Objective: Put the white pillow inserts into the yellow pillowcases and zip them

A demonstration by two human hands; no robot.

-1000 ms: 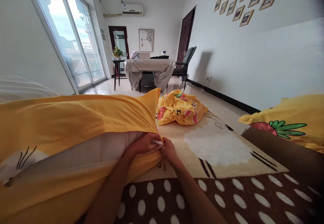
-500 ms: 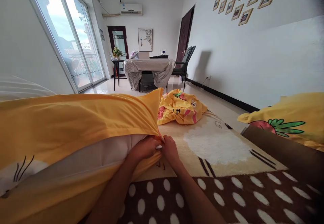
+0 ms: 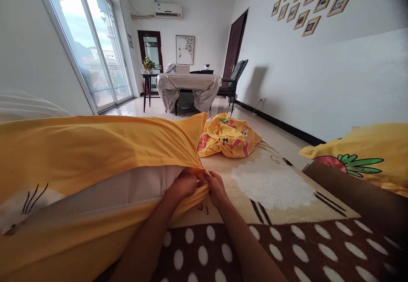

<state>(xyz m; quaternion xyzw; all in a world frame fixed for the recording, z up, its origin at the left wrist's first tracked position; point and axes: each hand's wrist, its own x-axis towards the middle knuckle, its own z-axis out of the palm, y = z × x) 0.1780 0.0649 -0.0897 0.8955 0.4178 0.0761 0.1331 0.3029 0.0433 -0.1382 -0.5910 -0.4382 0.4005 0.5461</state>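
Observation:
A large yellow fabric cover (image 3: pixel 127 137) lies across the left, its long opening showing a pale cushion (image 3: pixel 127 188) inside. At the right end of that opening, my left hand (image 3: pixel 185 185) is closed on the cover's edge, its fingertips partly hidden in the cloth. Close beside it, my right hand (image 3: pixel 216 187) pinches the corner of the same opening. A crumpled yellow cloth (image 3: pixel 228 137) with pink and green prints rests just beyond both hands.
Under the hands spreads a rug (image 3: pixel 287 214) with brown, white-dotted and cream areas. Another yellow printed cloth (image 3: pixel 376 146) lies at the right over a brown surface. Farther off stand a covered table (image 3: pixel 188 82), a dark chair (image 3: pixel 234 78) and a potted plant (image 3: pixel 148 64).
Both hands have shifted slightly at the corner, and the small white piece between them is no longer visible. The view has moved slightly.

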